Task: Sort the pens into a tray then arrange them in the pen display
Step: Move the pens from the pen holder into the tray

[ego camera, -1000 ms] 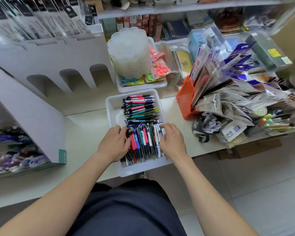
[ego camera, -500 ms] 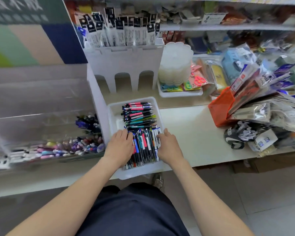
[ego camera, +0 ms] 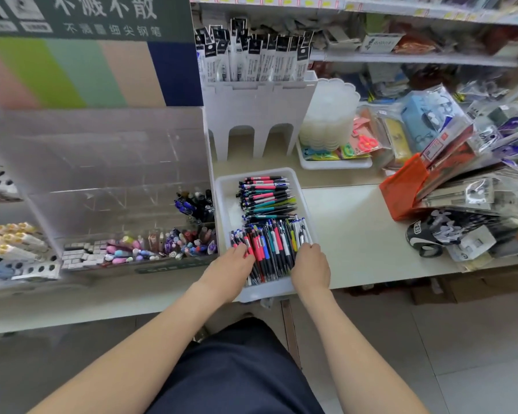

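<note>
Left hand and right hand touched opposite sides of the near pens in the tray; I could not confirm a grip.

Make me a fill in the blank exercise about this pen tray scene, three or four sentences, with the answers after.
The tray holding the pens is ____ in colour.
The clear pen display stands on the tray's ____ side.
The left hand and the right hand both touch pens, so ____ hands are in the tray.
The bin to the tray's right is ____.
Missing words: white; left; two; orange.
</note>
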`<state>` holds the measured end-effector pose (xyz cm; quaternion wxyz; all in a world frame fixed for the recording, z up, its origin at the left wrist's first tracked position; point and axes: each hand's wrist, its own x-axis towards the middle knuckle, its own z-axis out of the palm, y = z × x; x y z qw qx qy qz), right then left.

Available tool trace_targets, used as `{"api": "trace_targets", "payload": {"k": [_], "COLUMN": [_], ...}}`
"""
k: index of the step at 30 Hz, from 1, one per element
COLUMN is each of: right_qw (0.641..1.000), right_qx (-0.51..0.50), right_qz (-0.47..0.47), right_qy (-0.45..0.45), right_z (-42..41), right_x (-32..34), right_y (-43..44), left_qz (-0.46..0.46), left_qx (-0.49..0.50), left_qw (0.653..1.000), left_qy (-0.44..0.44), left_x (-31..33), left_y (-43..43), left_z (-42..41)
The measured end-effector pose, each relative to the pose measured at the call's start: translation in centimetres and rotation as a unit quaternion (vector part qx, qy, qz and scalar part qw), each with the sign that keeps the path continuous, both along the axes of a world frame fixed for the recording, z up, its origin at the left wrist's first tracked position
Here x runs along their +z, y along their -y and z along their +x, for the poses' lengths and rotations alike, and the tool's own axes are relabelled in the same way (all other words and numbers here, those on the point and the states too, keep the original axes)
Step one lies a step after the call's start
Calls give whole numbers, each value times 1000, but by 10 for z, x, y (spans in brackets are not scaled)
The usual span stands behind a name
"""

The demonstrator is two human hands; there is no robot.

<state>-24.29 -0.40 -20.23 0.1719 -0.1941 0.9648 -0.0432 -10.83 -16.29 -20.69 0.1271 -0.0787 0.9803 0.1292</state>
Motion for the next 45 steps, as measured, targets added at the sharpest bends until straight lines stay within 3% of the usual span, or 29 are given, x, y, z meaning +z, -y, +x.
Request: {"api": "trace_targets", "payload": {"k": [5, 11, 14, 28, 32, 45], "right_qw": [997, 998, 993, 996, 993, 990], "right_qx": [59, 51, 71, -21, -3, 42], "right_qz": [0, 5, -63, -54, -43, -89], "right_qy": [-41, -23, -66, 71, 113, 100], "right_z": [-17, -18, -17, -37, -37, -27], "right_x": [-2, -6, -12, -18, -21, -17], "right_y": [1, 4, 10, 46, 46, 47], "left_qz": [3, -27, -38, 15, 22, 56], "left_qx": [10, 36, 54, 72, 76, 96], "left_qw": [1000, 999, 997, 997, 996, 994], "left_qy": [15, -5, -27, -32, -40, 18], "left_x": [-4, -15, -20, -11, -7, -3], "left_y": [2, -7, -11, -9, -9, -1], "left_z": [-3, -4, -4, -16, -18, -28]}}
